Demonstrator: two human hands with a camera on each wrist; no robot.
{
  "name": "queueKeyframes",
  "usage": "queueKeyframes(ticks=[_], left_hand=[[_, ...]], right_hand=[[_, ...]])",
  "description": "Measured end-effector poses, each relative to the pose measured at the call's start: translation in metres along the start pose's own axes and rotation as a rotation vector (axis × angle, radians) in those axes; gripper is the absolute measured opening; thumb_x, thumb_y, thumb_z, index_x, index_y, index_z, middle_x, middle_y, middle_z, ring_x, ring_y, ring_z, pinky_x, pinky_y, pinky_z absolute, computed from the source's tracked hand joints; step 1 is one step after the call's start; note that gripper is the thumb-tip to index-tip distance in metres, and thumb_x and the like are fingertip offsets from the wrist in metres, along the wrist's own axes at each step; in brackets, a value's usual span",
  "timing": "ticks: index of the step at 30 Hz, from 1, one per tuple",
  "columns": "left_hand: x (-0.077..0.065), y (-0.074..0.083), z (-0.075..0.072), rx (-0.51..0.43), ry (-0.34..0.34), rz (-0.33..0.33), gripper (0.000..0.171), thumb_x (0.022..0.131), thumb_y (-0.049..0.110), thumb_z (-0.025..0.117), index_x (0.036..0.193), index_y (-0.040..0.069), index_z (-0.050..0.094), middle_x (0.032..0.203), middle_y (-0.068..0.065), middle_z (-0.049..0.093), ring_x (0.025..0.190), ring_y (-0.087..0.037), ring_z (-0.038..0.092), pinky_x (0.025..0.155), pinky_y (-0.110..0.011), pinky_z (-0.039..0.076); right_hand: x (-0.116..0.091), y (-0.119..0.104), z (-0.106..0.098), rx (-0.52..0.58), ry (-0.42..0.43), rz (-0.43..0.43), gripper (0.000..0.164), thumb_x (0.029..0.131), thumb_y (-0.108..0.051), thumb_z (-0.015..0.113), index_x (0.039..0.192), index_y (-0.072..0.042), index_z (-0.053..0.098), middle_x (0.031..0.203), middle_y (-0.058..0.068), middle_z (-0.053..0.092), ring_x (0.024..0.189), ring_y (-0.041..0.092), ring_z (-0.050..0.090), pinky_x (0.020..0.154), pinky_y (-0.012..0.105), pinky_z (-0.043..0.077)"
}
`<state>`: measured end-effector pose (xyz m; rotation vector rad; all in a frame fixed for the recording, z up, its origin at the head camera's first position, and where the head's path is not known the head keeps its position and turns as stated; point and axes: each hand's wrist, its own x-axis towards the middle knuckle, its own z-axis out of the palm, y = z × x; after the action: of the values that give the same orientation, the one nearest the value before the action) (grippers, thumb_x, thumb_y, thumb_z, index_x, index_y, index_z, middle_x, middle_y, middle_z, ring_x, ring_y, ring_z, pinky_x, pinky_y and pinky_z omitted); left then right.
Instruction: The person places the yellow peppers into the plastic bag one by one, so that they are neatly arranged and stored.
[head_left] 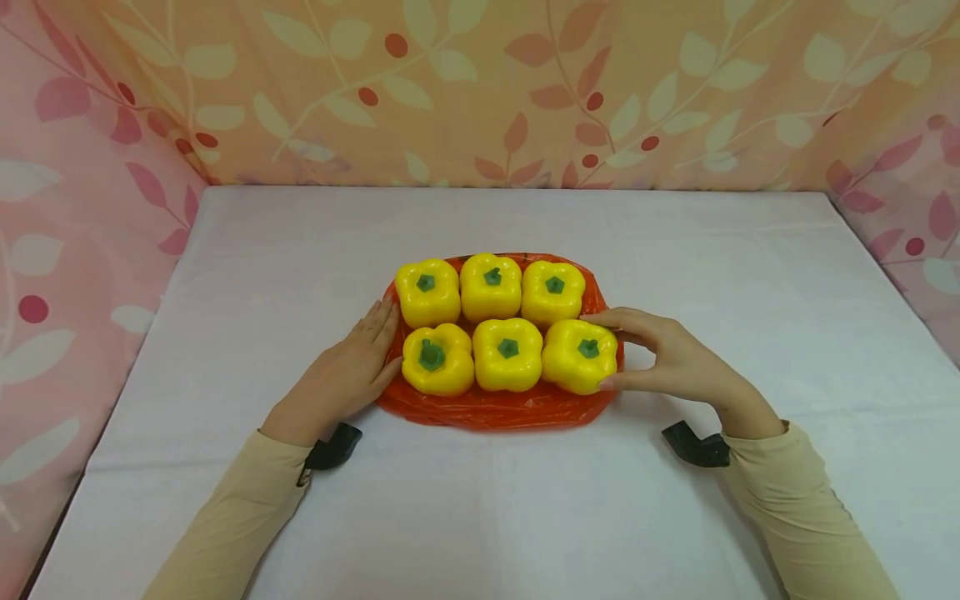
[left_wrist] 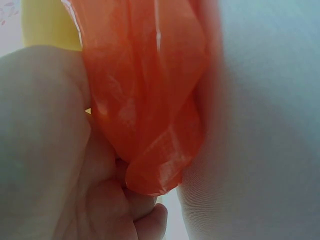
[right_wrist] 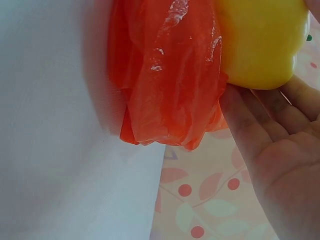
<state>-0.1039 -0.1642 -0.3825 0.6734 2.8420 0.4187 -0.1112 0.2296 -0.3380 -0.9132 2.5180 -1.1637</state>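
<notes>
Several yellow bell peppers with green stems sit in two rows in a red plastic bag point(head_left: 495, 412) on the table. My right hand point(head_left: 667, 354) holds the front right bell pepper point(head_left: 573, 354), thumb at its near side and fingers at its far side. In the right wrist view that bell pepper point(right_wrist: 260, 45) stands above the crumpled edge of the bag point(right_wrist: 165, 75), fingers under its side. My left hand point(head_left: 348, 362) rests along the left side of the bag, beside the front left bell pepper point(head_left: 450, 371). The left wrist view shows its fingers against the red plastic point(left_wrist: 145, 90).
A white cloth point(head_left: 480, 508) covers the table. Patterned curtains point(head_left: 480, 92) stand behind it and at both sides. A black wrist mount point(head_left: 335, 447) shows below the left hand, another black mount point(head_left: 693, 446) below the right.
</notes>
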Motion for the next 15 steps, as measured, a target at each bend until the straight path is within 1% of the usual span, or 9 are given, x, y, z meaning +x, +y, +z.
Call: queueKeyframes(ticks=[3,6,8,10,11,12,15], left_hand=[[0.0001,0.0002,-0.0001,0.0,-0.003,-0.001,0.07,0.099,0.027,0.046,0.147,-0.009,0.01,0.155,-0.023,0.006,0.142,-0.035,0.007,0.113,-0.047,0.017],[0.0001,0.0005,-0.0001,0.0,-0.004,-0.002,0.07,0.099,0.027,0.046,0.147,-0.009,0.009,0.155,-0.023,0.006,0.142,-0.035,0.007,0.113,-0.047,0.017],[0.0001,0.0007,-0.0001,0.0,-0.006,-0.005,0.07,0.099,0.027,0.046,0.147,-0.009,0.009,0.155,-0.022,0.006,0.142,-0.035,0.007,0.113,-0.047,0.017],[0.0,0.0009,0.0,0.002,-0.007,-0.007,0.07,0.099,0.027,0.046,0.147,-0.008,0.01,0.155,-0.022,0.006,0.142,-0.035,0.007,0.113,-0.048,0.017],[0.0001,0.001,0.0001,0.003,-0.007,-0.008,0.07,0.098,0.027,0.046,0.147,-0.008,0.01,0.155,-0.022,0.006,0.142,-0.035,0.007,0.113,-0.048,0.017],[0.0001,0.001,0.0002,0.004,-0.007,-0.009,0.07,0.098,0.027,0.046,0.147,-0.008,0.01,0.155,-0.022,0.006,0.142,-0.035,0.007,0.113,-0.047,0.017],[0.0001,0.0014,0.0006,0.007,-0.008,-0.011,0.07,0.099,0.027,0.046,0.147,-0.008,0.01,0.155,-0.022,0.005,0.142,-0.035,0.007,0.113,-0.047,0.017]], right_hand=[[0.0,-0.0002,0.0004,-0.009,0.0,0.005,0.063,0.076,-0.011,0.079,0.133,-0.011,0.053,0.133,0.004,0.053,0.116,0.008,0.048,0.097,0.017,0.038],[-0.0006,-0.0008,0.0008,-0.017,0.001,0.019,0.064,0.076,-0.013,0.079,0.134,-0.012,0.052,0.134,0.004,0.052,0.118,0.013,0.047,0.1,0.032,0.043],[-0.0011,-0.0016,0.001,-0.016,0.005,0.026,0.066,0.076,-0.014,0.079,0.135,-0.012,0.051,0.135,0.005,0.051,0.119,0.017,0.047,0.099,0.045,0.043],[-0.0015,-0.0024,0.0012,-0.017,0.013,0.024,0.068,0.076,-0.014,0.08,0.136,-0.013,0.05,0.136,0.005,0.051,0.12,0.018,0.047,0.098,0.052,0.042],[-0.0015,-0.0027,0.0013,-0.017,0.018,0.017,0.068,0.075,-0.014,0.08,0.137,-0.012,0.05,0.135,0.005,0.051,0.12,0.018,0.047,0.098,0.052,0.041],[-0.0014,-0.0029,0.0013,-0.02,0.025,0.009,0.069,0.074,-0.013,0.081,0.136,-0.012,0.05,0.135,0.005,0.051,0.12,0.018,0.047,0.099,0.048,0.042],[-0.0006,-0.0028,0.0016,-0.029,0.045,-0.028,0.069,0.073,-0.011,0.082,0.135,-0.011,0.051,0.132,0.004,0.053,0.119,0.014,0.047,0.101,0.031,0.042]])
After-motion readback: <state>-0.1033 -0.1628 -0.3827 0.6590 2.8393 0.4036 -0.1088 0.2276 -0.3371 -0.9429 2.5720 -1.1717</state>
